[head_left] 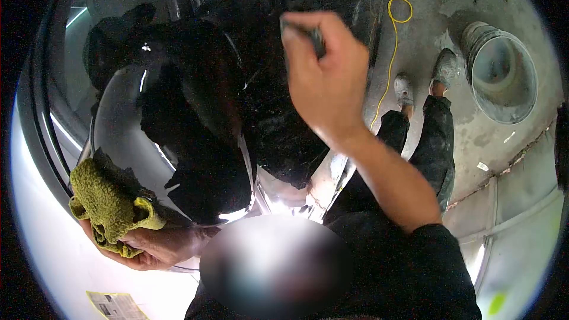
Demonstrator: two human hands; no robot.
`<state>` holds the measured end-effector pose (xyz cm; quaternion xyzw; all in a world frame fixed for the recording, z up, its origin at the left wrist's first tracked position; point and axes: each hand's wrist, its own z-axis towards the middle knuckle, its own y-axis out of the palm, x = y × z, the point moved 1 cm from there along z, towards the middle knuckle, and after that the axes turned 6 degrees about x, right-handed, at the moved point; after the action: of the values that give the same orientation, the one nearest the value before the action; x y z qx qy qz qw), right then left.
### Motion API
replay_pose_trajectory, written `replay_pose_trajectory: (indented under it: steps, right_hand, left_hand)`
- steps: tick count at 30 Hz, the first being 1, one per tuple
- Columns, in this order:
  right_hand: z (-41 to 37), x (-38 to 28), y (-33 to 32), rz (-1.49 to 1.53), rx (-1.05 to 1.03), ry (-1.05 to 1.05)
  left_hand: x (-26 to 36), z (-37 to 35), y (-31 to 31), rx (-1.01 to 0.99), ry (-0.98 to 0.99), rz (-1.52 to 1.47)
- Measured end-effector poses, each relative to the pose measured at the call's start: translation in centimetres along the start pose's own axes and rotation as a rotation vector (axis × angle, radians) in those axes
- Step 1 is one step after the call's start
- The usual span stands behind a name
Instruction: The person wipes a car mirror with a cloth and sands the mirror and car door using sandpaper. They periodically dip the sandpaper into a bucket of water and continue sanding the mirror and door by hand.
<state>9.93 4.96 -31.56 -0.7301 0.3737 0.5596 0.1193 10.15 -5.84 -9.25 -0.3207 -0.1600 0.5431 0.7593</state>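
My right hand is raised over a glossy black car panel, its fingers curled around a small, dark, flat piece. Motion blur softens that piece, and I cannot tell its exact kind. At the lower left, my left hand grips a bunched yellow-green towel against the edge of the shiny bodywork. The towel covers most of those fingers. Bright reflections and dark mirrored shapes show across the panel between the two hands.
A yellow cord with one loop runs along the concrete floor beside the car. My shoes stand to its right. A dirty bucket sits farther right, near a pale wall. Printed paper shows at the lower left.
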Motion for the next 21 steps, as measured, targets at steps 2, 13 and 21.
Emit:
replay_pose_trajectory:
  steps: [2, 13, 21]
  right_hand:
    - [2.8, -0.1, 0.6, -0.075, 0.003, -0.130]
    - [2.1, -0.1, -0.1, 0.033, -0.041, -0.005]
    - [2.4, 0.3, -0.1, -0.022, -0.023, -0.045]
  left_hand:
    - [0.4, -0.2, 0.4, -0.006, -0.038, -0.024]
    - [0.4, 0.2, 0.0, -0.017, 0.006, -0.032]
    - [0.0, 0.2, 0.0, -0.036, 0.002, -0.096]
